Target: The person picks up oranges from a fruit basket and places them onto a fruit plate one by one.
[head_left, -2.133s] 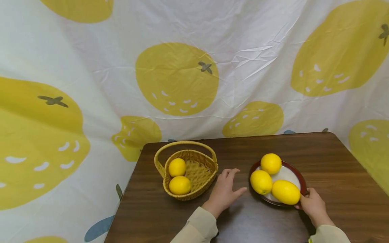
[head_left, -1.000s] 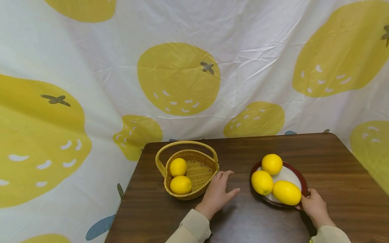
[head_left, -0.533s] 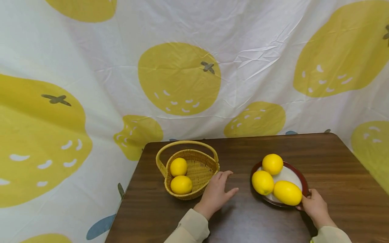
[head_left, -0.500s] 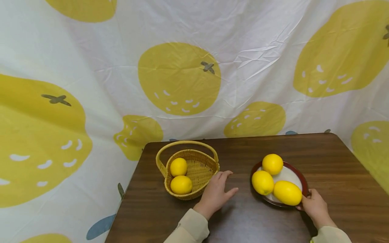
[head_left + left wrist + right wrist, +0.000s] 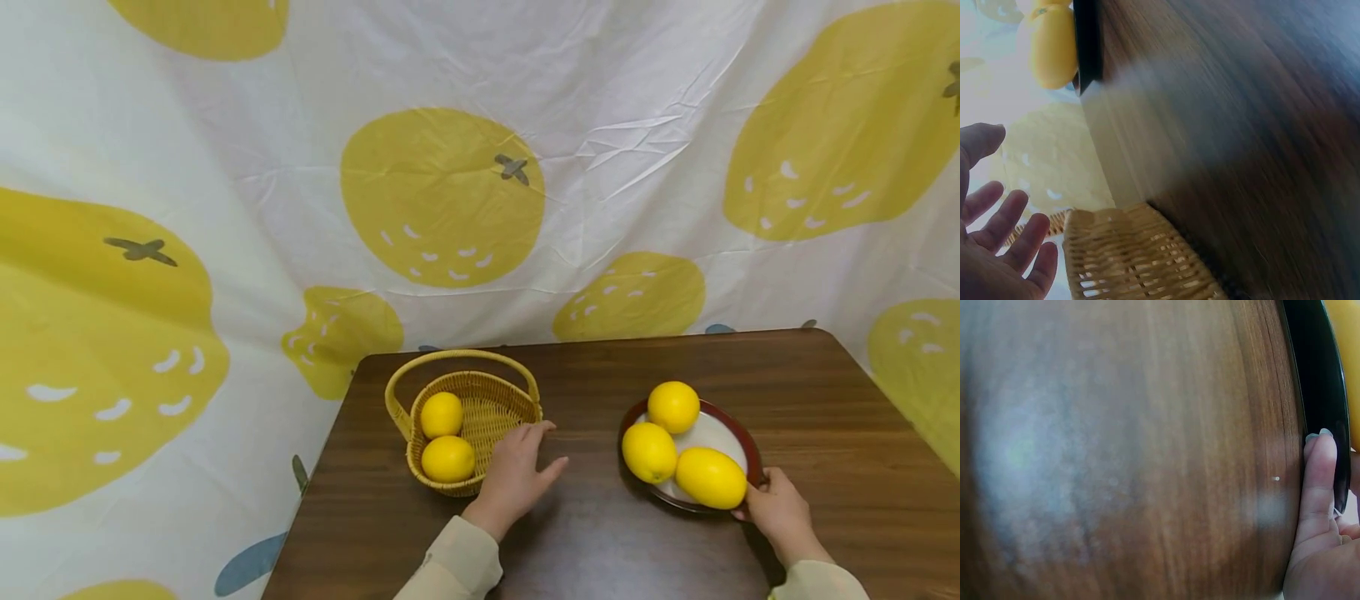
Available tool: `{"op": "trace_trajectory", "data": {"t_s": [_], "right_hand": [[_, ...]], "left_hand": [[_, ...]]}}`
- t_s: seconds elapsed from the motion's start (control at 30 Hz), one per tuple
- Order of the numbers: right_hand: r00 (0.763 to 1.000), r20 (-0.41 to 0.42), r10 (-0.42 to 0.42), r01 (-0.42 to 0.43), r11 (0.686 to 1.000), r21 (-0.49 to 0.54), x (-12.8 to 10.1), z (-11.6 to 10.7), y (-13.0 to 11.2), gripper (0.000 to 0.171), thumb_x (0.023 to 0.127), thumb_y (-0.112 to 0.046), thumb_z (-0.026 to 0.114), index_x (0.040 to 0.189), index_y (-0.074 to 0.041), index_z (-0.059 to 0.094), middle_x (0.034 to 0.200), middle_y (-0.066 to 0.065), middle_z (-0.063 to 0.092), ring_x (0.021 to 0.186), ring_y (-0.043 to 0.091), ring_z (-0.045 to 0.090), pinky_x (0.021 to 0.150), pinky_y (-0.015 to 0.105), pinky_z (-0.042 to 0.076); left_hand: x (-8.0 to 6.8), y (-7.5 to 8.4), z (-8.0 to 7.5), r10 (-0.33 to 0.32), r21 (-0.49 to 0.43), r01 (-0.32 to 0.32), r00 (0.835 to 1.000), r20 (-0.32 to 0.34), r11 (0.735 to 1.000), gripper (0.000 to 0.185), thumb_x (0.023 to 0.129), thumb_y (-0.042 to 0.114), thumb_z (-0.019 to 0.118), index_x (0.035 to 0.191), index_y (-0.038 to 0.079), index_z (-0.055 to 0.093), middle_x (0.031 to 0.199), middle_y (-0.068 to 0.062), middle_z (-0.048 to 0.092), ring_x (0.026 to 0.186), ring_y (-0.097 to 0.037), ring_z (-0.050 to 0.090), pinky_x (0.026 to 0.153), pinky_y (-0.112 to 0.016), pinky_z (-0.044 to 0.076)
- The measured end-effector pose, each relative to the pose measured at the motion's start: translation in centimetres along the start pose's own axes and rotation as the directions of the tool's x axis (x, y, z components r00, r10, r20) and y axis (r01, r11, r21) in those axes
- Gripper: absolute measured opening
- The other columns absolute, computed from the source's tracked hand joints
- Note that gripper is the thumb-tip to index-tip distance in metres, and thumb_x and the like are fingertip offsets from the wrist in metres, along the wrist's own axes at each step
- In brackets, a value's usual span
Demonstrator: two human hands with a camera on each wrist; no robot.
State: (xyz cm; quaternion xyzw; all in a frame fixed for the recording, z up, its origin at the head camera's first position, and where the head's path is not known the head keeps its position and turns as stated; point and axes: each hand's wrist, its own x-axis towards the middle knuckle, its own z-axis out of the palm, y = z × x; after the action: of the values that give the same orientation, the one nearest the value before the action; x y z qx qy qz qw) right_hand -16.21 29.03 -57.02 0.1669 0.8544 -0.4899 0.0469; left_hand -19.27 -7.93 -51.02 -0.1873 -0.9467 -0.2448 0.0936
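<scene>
Three yellow lemons [image 5: 711,477] sit on a white plate [image 5: 741,435] with a red-brown rim. My right hand [image 5: 780,510] pinches that rim at its near right side; in the right wrist view its fingers lie against the plate's dark underside [image 5: 1322,375]. At the left stands a heart-shaped wicker basket [image 5: 491,385] with a raised handle, and two lemons [image 5: 448,459] lie along its left side. My left hand [image 5: 513,475], empty, is over the basket's near right edge, fingers spread. Whether it touches the wicker I cannot tell.
Basket and plate stand apart on a dark wooden table [image 5: 592,542]. A white cloth [image 5: 622,167] printed with big yellow fruit hangs behind the table and along its left and right sides.
My left hand has moved left, away from the plate and over the basket's right edge. My right hand stays at the plate's rim, and the lemons keep their places.
</scene>
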Motion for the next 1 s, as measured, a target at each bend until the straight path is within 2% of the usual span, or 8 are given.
{"op": "trace_trajectory", "data": {"t_s": [0.27, 0.43, 0.63, 1.0], "right_hand": [[1.0, -0.007, -0.013, 0.013, 1.0, -0.024, 0.1, -0.1, 0.0, 0.05, 0.1, -0.018, 0.049, 0.132, 0.017, 0.034, 0.09, 0.017, 0.061, 0.062, 0.009, 0.068, 0.063, 0.018, 0.048], [1.0, -0.006, -0.011, 0.011, 1.0, 0.004, 0.1, 0.0, -0.1, 0.051, 0.101, -0.015, 0.048, 0.134, 0.019, 0.031, 0.093, 0.02, 0.059, 0.062, 0.008, 0.067, 0.062, 0.019, 0.051], [1.0, -0.008, 0.0, 0.0, 1.0, -0.001, 0.1, 0.1, -0.1, 0.052, 0.102, -0.017, 0.049, 0.135, 0.019, 0.031, 0.092, 0.018, 0.061, 0.062, 0.008, 0.067, 0.062, 0.018, 0.05], [1.0, -0.005, -0.002, 0.002, 1.0, -0.002, -0.3, 0.1, -0.3, 0.051, 0.102, -0.017, 0.048, 0.134, 0.019, 0.032, 0.091, 0.017, 0.061, 0.062, 0.007, 0.066, 0.062, 0.019, 0.051]], "left_hand": [[-0.2, -0.8, -0.4, -0.032, -0.007, 0.032, 0.999, 0.015, 0.999, 0.048, 0.094, 0.038, 0.07, 0.135, 0.013, 0.059, 0.128, -0.007, 0.066, 0.12, -0.026, 0.06, 0.107, -0.048, 0.046], [-0.3, -1.1, -0.6, -0.042, 0.025, 0.041, 0.999, 0.018, 0.999, 0.048, 0.095, 0.04, 0.069, 0.135, 0.015, 0.059, 0.127, -0.005, 0.066, 0.119, -0.026, 0.06, 0.105, -0.048, 0.047], [-0.4, -1.8, -1.0, -0.049, 0.041, 0.048, 0.998, 0.024, 0.998, 0.048, 0.096, 0.042, 0.067, 0.135, 0.015, 0.059, 0.128, -0.007, 0.065, 0.12, -0.028, 0.061, 0.105, -0.049, 0.047], [-0.8, -3.4, -1.6, -0.048, 0.059, 0.05, 0.998, -0.034, 0.997, 0.042, 0.097, 0.039, 0.066, 0.131, 0.013, 0.063, 0.125, -0.009, 0.066, 0.117, -0.029, 0.062, 0.103, -0.048, 0.048]]}}
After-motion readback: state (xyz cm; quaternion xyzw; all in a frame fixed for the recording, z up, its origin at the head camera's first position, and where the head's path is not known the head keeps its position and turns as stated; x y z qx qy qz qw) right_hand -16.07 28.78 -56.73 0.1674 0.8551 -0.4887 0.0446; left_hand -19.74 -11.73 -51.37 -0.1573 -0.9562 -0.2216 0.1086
